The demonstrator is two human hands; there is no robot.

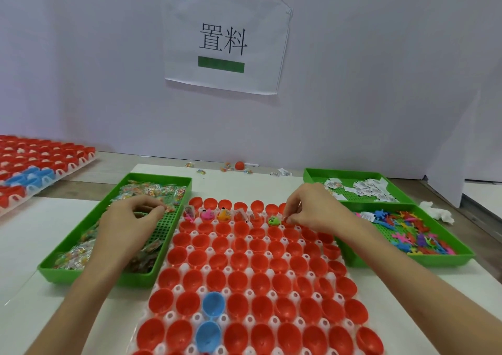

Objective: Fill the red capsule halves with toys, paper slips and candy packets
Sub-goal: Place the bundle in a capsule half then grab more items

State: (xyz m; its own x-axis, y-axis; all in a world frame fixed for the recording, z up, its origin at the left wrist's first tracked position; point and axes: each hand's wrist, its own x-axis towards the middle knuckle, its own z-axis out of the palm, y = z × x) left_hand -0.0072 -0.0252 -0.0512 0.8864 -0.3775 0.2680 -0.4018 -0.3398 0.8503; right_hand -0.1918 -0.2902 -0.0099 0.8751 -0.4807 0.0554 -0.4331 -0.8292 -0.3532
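A white rack [190, 266] in front of me holds several rows of open red capsule halves [239, 262] and two blue ones [213, 304]. In the second row from the back, several halves hold toys and slips, among them a pink toy [207, 214], an orange toy [224, 214] and a green toy [273, 221]. My right hand [312, 208] hovers over that row's right end, its fingers curled and pinching something small beside the green toy. My left hand [130, 219] reaches into the left green tray [81, 238] of candy packets [152, 190], fingers curled on packets.
On the right, one green tray [312, 174] holds white paper slips [369, 189]; another green tray [445, 257] holds colourful small toys [407, 227]. A second rack of capsules [32, 164] lies far left. Loose candy, a red capsule [239, 165] and slips sit by the white wall.
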